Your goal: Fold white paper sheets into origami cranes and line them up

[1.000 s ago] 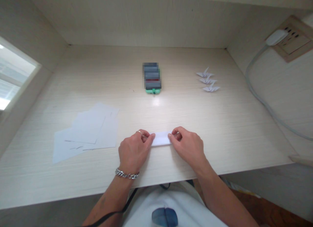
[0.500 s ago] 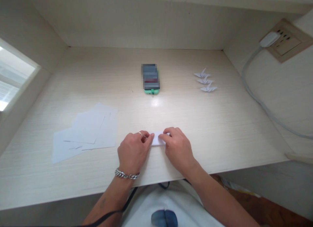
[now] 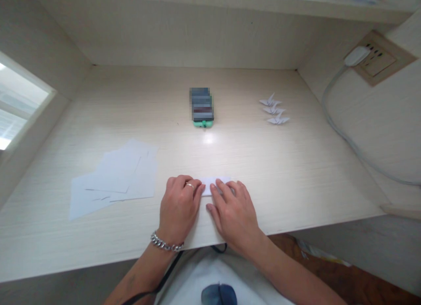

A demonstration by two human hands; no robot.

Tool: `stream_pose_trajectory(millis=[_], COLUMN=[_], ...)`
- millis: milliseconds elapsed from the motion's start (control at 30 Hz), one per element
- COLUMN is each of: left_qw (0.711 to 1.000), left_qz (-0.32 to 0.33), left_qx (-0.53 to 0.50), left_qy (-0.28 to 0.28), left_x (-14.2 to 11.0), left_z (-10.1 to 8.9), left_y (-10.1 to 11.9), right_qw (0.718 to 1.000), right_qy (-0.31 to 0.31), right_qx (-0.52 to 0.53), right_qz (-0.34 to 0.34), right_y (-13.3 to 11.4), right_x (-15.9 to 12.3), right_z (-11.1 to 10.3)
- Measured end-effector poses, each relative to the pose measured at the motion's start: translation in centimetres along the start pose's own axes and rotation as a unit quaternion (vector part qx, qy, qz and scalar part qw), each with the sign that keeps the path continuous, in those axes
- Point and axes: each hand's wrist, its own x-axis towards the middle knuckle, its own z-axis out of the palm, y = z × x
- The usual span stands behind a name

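A small folded white paper lies flat on the desk between my hands, near the front edge. Its left end is under the closed fingers and thumb of my left hand, which wears a ring and a chain bracelet. From the other side, my right hand rests its outstretched fingertips on the paper, with the thumb apart on the desk below it. Both hands partly hide the paper's ends. Loose white sheets lie overlapped to the left of my left hand.
A phone with a green lower edge lies at the back middle of the desk. Several small folded paper cranes stand in a row at the back right. A white charger with a grey cable plugs into the right wall.
My right hand has gone from bent fingers at the paper to fingers stretched flat across it, thumb moved down off it. My left hand stays at the left end. The view has shifted slightly.
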Motion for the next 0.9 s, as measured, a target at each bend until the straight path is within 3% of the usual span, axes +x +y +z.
stream_pose_trajectory(millis=[167, 467, 633, 800, 900], left_qw=[0.991, 0.992, 0.991, 0.99, 0.989], left_qz=[0.107, 0.113, 0.109, 0.106, 0.114], left_qx=[-0.078, 0.014, 0.031, 0.03, 0.024], left_qy=[-0.008, -0.055, -0.07, -0.084, -0.092], left_x=[-1.7, -4.0, -4.3, -4.4, -4.5], left_z=[0.3, 0.5, 0.3, 0.5, 0.6], left_y=[0.7, 0.8, 1.3, 1.3, 1.1], right_qw=[1.0, 1.0, 0.999, 0.999, 0.998], right_qy=[0.006, -0.001, -0.035, 0.004, 0.006], right_qx=[0.01, 0.008, -0.021, -0.035, 0.023], right_qz=[0.004, -0.017, -0.028, 0.002, -0.055], right_y=[0.2, 1.3, 2.7, 1.3, 0.0], right_x=[-0.2, -0.7, -1.6, -1.9, -2.1], right_z=[0.4, 0.4, -0.3, -0.6, -0.2])
